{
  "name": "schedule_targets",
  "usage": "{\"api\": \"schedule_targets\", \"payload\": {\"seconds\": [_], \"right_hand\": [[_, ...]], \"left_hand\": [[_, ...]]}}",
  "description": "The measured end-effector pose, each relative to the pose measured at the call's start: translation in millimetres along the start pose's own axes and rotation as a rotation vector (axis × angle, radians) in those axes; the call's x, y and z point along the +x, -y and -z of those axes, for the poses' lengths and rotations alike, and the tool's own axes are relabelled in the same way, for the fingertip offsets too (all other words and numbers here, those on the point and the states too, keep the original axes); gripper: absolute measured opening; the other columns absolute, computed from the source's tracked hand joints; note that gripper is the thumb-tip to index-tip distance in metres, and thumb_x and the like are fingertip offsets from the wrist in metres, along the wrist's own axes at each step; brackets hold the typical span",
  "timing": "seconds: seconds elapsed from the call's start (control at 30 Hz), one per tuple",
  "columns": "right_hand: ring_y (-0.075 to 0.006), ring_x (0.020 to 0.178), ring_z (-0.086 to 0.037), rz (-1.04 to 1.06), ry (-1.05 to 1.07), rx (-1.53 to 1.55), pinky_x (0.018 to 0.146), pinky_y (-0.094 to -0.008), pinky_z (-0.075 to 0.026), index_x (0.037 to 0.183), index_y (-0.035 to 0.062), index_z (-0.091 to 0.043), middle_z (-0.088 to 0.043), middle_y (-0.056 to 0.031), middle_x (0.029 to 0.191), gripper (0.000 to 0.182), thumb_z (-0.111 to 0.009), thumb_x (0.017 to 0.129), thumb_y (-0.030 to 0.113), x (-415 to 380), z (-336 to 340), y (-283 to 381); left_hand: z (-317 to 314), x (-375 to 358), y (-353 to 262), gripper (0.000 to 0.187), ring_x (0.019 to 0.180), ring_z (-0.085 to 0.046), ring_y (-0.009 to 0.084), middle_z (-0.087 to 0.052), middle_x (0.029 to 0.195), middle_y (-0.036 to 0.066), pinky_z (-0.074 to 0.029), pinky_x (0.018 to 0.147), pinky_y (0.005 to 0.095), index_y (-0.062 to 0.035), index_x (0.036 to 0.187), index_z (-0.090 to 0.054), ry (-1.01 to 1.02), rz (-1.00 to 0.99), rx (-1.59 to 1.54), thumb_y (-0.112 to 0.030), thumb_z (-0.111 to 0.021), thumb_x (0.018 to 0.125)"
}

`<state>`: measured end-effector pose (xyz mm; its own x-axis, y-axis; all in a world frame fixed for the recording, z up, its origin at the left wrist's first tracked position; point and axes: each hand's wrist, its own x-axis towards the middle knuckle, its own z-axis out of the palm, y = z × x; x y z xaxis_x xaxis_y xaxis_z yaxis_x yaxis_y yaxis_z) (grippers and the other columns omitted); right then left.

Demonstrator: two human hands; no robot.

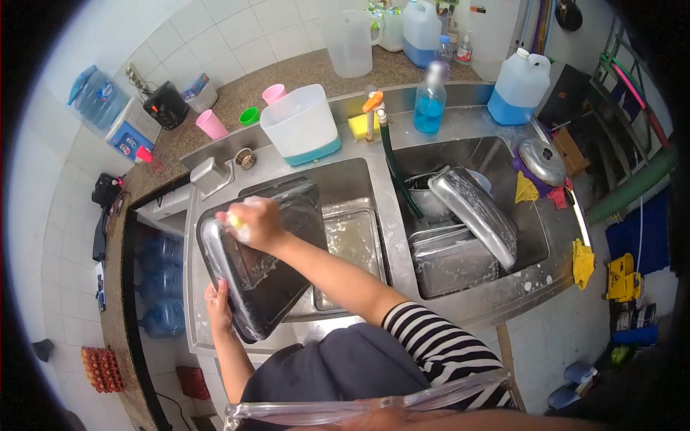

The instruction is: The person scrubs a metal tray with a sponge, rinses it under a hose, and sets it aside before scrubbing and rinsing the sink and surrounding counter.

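Observation:
A dark metal baking pan (277,291) is tilted over the left sink basin. My left hand (218,303) grips its near left edge, thumb along the rim. My right hand (253,223) is closed on a yellow, sudsy sponge (234,220) at the pan's upper left rim. White foam covers parts of my fingers and the pan. Under the pan, another metal tray (348,230) lies in the left basin with cloudy water in it.
The right basin holds a tilted soapy pan (474,212) and another tray (453,262). A faucet (372,118) with a green hose stands between the basins. Behind are a white plastic container (300,122), a spray bottle (429,104) and a blue-liquid jug (519,90).

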<state>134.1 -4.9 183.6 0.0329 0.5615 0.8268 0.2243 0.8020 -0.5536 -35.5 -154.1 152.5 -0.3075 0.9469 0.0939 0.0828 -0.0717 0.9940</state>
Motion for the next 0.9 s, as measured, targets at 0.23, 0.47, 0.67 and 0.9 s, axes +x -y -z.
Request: {"api": "schedule_targets", "payload": {"seconds": [0.23,0.47,0.67,0.9], "right_hand": [[-0.0347,0.073,-0.058,-0.421,0.134,-0.081,0.063,-0.0422,-0.045,0.074,0.0066,-0.06,-0.061,-0.0168,0.075,0.033,-0.063,0.074,0.039,-23.2,2.9,-175.3],[-0.0317,0.102,-0.052,-0.194,-0.212,0.146,0.083,-0.036,-0.042,0.101,0.0097,-0.059,-0.056,-0.0135,0.11,0.027,-0.062,0.077,0.021,-44.6,-15.8,-32.0],[-0.0321,0.107,-0.049,-0.34,0.029,-0.027,0.09,-0.0394,-0.04,0.11,0.0142,-0.055,-0.052,-0.0143,0.116,0.034,-0.061,0.078,0.021,-119.1,-1.1,-70.8],[-0.037,0.109,-0.043,-0.556,-0.19,-0.1,0.092,-0.0427,-0.034,0.109,0.0119,-0.054,-0.046,-0.0173,0.122,0.031,-0.057,0.078,0.013,-135.1,-24.7,-31.5]], "left_hand": [[47.5,-8.7,-29.3,0.034,0.077,-0.049,0.0097,-0.056,0.087,0.004,-0.036,0.068,0.0228,0.0018,0.099,-0.054,0.019,-0.111,0.068,-0.026,-0.06,0.081],[36.0,21.1,-16.0,0.033,0.083,-0.049,0.0104,-0.055,0.095,0.004,-0.035,0.076,0.023,0.0011,0.1,-0.054,-0.028,-0.157,0.055,-0.028,-0.054,0.085],[6.8,11.6,-49.7,0.042,0.083,-0.059,0.0214,-0.056,0.099,0.013,-0.049,0.071,0.032,0.0012,0.113,-0.045,-0.163,-0.167,-0.244,-0.033,-0.048,0.088],[11.6,9.5,-43.9,0.039,0.081,-0.06,0.0222,-0.057,0.098,0.014,-0.051,0.068,0.032,0.0017,0.112,-0.046,-0.133,-0.208,-0.343,-0.031,-0.043,0.09]]}}
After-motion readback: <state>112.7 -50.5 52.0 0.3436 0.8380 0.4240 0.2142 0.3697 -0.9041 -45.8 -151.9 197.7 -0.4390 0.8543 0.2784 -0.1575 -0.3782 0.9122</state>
